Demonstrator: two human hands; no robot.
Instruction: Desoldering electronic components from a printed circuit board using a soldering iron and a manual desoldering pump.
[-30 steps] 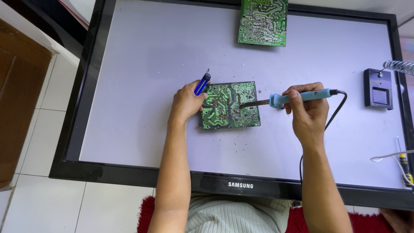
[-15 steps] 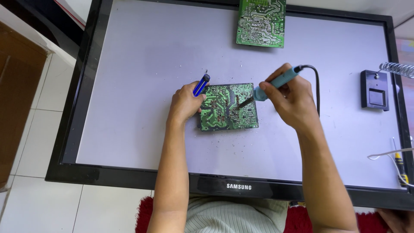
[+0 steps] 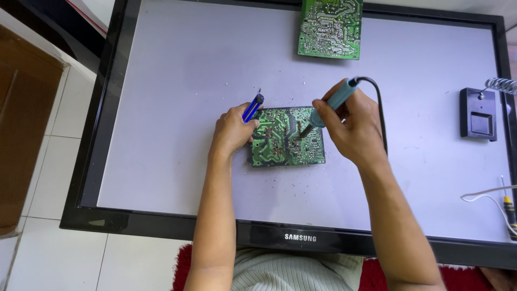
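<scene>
Flat monitor panel (image 3: 161,108) is our bench, green circuit board (image 3: 280,148) near its middle. Left hand (image 3: 232,129) clamps a blue pen-shaped tool (image 3: 252,107) at the board's left edge; right hand (image 3: 353,126) grips the soldering iron (image 3: 331,105), tip touching the board.

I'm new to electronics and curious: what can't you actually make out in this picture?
Head view:
- Soldering iron tip on the near circuit board: too small to tell which joint it touches.
- Blue tool: the left hand hides its lower part.
- Far circuit board and screwdriver: cut off by the edges.
</scene>
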